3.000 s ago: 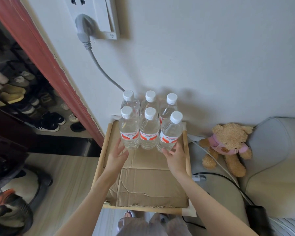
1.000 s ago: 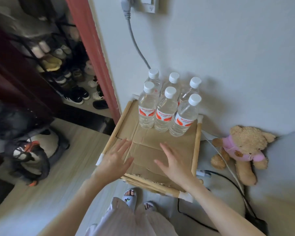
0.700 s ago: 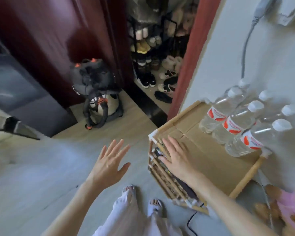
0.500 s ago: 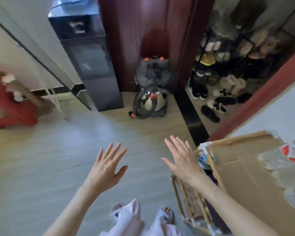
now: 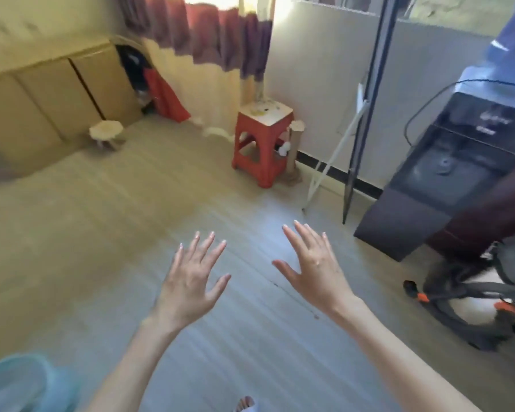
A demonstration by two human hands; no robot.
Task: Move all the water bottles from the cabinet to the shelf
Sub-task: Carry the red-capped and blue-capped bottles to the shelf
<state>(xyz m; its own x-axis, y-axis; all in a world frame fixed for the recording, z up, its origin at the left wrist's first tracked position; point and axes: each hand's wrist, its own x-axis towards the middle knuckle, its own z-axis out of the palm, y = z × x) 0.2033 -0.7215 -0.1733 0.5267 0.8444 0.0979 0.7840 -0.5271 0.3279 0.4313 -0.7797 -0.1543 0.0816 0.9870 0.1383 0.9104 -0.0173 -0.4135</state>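
While over wood floor (image 5: 101, 233): hands (image 5: 250, 281) spread.

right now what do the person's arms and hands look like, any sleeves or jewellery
Both forearms are bare up to the frame edge, with no sleeves in view. The left hand and right hand wear no gloves, rings, watch or bracelets that show. The fingernails look short and pale with a light sheen.

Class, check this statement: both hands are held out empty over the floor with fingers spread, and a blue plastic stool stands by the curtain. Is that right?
Not quite. In the head view the stool by the curtain is red, not blue. The rest holds: the left hand and right hand are empty, fingers spread, over the floor.
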